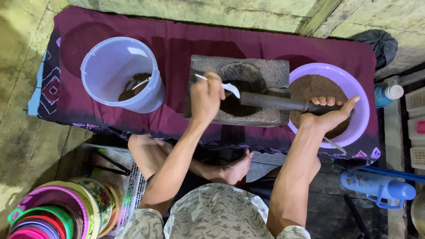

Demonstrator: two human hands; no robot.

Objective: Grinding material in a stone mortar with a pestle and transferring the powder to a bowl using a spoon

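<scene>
A dark stone mortar block sits on a maroon cloth. My left hand is closed around a white spoon whose bowl dips into the mortar's hollow. My right hand grips the thick end of a long dark pestle that lies across the mortar with its tip in the hollow. Dark brown powder fills the hollow.
A purple basin of brown powder stands right of the mortar, under my right hand. A clear plastic bucket with some powder and a spoon is at the left. Stacked coloured bowls sit lower left; a blue flask lies lower right.
</scene>
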